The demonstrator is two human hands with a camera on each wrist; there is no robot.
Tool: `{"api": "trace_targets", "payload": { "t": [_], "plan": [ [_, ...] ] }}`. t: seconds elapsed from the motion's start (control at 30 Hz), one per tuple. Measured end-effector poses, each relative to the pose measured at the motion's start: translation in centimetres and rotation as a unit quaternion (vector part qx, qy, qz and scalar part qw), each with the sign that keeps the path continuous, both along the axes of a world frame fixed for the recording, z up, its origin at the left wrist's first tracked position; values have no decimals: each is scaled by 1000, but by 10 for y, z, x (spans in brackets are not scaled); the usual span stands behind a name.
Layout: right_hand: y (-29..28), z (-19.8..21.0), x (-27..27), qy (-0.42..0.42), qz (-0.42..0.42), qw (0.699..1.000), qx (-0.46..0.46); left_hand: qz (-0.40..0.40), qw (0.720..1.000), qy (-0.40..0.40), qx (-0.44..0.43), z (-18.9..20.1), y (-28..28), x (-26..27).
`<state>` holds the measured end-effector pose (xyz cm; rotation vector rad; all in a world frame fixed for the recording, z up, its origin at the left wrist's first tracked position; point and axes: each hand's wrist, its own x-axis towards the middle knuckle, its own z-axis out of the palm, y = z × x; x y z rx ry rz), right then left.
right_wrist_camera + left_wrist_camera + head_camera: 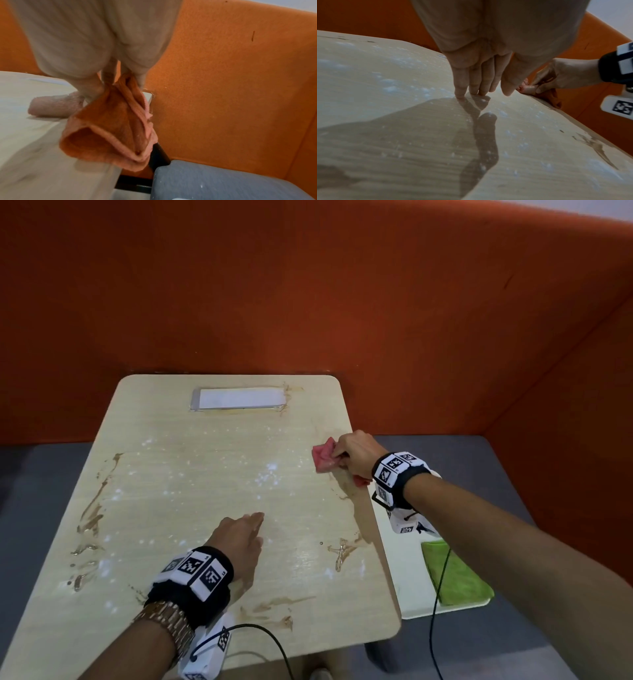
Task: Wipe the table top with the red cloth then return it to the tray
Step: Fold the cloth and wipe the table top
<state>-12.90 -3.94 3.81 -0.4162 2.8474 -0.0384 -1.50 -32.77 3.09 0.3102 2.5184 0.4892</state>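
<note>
The red cloth (324, 458) lies bunched at the right edge of the light wooden table top (205, 491), part of it hanging over the edge (109, 128). My right hand (356, 453) grips the cloth (527, 88) there. My left hand (239, 537) rests near the table's middle, fingers straight and fingertips (462, 93) touching the wood. Brown smears (94, 508) and white specks mark the surface. The white tray (407, 587) sits lower, off the table's right side, partly hidden by my right arm.
A green cloth (455, 573) lies in the tray. A white rectangular plate (239, 398) is set into the table's far edge. Orange padded walls (308, 302) enclose the back and right. A grey seat (223, 180) runs under the table's right side.
</note>
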Motion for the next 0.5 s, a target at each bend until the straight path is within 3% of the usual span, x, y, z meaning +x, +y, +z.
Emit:
{"api": "trace_targets", "payload": {
  "t": [0.17,0.5],
  "plan": [
    [-1,2,34,0,17,1000,-18,-3,1000,-5,4,-2,-2,0],
    [-2,17,67,-80,17,996,-31,-6,1000,3,16,-3,-4,-1]
  ]
}}
